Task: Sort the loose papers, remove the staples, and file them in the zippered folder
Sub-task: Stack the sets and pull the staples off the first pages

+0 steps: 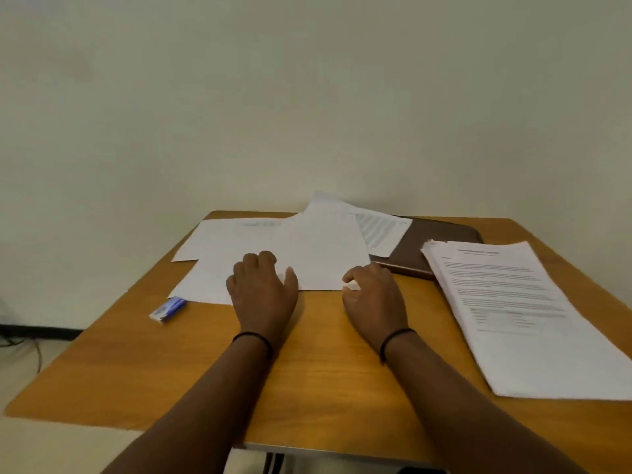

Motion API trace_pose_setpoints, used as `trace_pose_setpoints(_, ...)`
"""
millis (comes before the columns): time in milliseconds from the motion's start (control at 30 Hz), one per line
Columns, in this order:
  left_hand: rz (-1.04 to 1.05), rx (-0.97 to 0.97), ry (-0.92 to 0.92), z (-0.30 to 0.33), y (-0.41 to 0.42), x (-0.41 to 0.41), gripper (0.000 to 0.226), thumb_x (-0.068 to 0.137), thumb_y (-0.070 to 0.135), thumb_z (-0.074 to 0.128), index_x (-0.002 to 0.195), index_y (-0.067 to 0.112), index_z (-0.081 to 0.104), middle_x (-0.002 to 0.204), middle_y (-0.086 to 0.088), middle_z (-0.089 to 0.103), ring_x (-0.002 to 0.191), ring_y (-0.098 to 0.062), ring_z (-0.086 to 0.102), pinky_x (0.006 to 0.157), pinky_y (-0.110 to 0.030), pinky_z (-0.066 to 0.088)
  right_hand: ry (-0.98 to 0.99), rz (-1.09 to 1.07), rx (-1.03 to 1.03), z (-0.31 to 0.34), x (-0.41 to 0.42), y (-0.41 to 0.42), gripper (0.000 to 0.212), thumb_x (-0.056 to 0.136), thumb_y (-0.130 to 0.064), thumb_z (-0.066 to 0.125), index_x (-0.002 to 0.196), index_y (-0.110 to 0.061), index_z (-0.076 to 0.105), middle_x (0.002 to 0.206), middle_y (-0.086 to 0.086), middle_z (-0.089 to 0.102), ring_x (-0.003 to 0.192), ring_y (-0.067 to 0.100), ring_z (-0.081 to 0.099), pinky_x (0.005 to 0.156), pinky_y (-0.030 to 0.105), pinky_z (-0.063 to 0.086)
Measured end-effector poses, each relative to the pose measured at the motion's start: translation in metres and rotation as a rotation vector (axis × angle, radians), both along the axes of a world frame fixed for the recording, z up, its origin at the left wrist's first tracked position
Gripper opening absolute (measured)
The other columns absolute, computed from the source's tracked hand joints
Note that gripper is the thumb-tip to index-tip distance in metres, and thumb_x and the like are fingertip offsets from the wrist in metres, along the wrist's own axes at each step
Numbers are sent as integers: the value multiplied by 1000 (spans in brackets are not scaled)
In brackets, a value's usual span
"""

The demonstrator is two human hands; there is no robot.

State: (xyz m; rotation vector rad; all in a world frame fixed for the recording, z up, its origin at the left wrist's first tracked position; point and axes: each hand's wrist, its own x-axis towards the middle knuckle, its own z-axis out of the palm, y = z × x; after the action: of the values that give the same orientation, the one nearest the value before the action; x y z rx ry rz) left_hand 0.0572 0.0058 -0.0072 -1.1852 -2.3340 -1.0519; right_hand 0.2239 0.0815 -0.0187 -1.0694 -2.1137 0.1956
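Left hand [261, 290] lies flat, fingers bent, on loose papers [307, 254]; right hand [372, 295] curled, pinching their near corner; papers' long side runs left-right.

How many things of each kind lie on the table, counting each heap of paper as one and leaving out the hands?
Spread of loose papers: 1
Neat paper stack: 1
Brown folder: 1
Small blue and white tool: 1
Total: 4
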Motion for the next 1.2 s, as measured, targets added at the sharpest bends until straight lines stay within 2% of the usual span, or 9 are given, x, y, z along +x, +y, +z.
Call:
trace_pose_setpoints(167, -25, -315, -29, -20, 13, -21, 95, 82, 69, 53, 153, 13, 25, 160, -13, 28, 151, -32, 18, 122, -50, 10, -69, -278, 95, -5, -35, 15, 43, 84, -38, 70, 120, -17, 58, 119, 10, 58, 109, 30, 55, 89, 43, 48)
trace_pose_setpoints(300, -49, -375, -73, -28, 28, -26, 86, 84, 69, 48, 149, 16, 30, 154, -11, 39, 147, -33, 27, 122, -55, 16, -12, -470, -225, 0, -37, 37, 65, 84, -50, 68, 131, -13, 44, 129, 15, 53, 113, 36, 55, 93, 48, 48)
trace_pose_setpoints(467, -82, -389, -136, -32, 28, -30, 75, 91, 59, 46, 150, 16, 31, 152, -9, 43, 145, -32, 31, 120, -55, 22, 270, -330, -348, 2, -33, 44, 69, 84, -30, 76, 139, -21, 36, 129, 11, 52, 95, 22, 56, 76, 33, 48)
trace_pose_setpoints(700, -130, -237, -172, -18, 19, -23, 81, 89, 50, 62, 154, 21, 25, 143, -7, 53, 132, -28, 48, 111, -47, 34, 579, -6, -490, 3, -22, 42, 20, 93, -11, 63, 110, -21, 67, 120, 0, 65, 97, 18, 65, 71, 27, 59)
trace_pose_setpoints(867, -221, -103, -211, -14, 11, -24, 92, 77, 51, 76, 153, 35, 27, 151, -4, 42, 139, -27, 39, 112, -48, 33, 733, 134, -545, 20, -27, 25, 28, 98, -11, 52, 119, -14, 70, 116, -10, 67, 115, 7, 58, 104, 32, 48)
trace_pose_setpoints(967, -170, -66, -61, -7, 6, -29, 85, 76, 43, 81, 149, 40, 38, 163, -6, 24, 150, -28, 20, 118, -54, 21, 887, 212, -616, 24, -29, 18, 22, 93, -23, 64, 109, -14, 76, 110, -7, 73, 110, 11, 64, 98, 39, 54)
trace_pose_setpoints(1067, -293, 213, 58, -4, 7, -42, 43, 79, 23, 84, 120, 26, 71, 151, -9, 48, 143, -30, 38, 113, -58, 35, 1127, 299, -715, 31, -26, 15, 29, 92, -34, 64, 98, -10, 78, 110, 0, 73, 88, 18, 70, 69, 33, 58)
trace_pose_setpoints(1133, -367, 386, 30, -4, 6, -44, 26, 82, 12, 79, 107, 18, 75, 137, -8, 62, 136, -26, 48, 112, -47, 41, 1157, 233, -594, 34, -22, 16, 41, 103, -41, 45, 109, -10, 73, 114, 2, 70, 81, 17, 68, 57, 24, 53)
trace_pose_setpoints(1200, -381, 495, -33, 6, 1, -42, 23, 85, 10, 77, 107, 12, 75, 124, -7, 69, 126, -22, 58, 108, -29, 45, 949, 89, -279, 28, -17, 23, 33, 106, -30, 38, 128, -17, 59, 122, 2, 65, 96, 8, 64, 66, 17, 52)
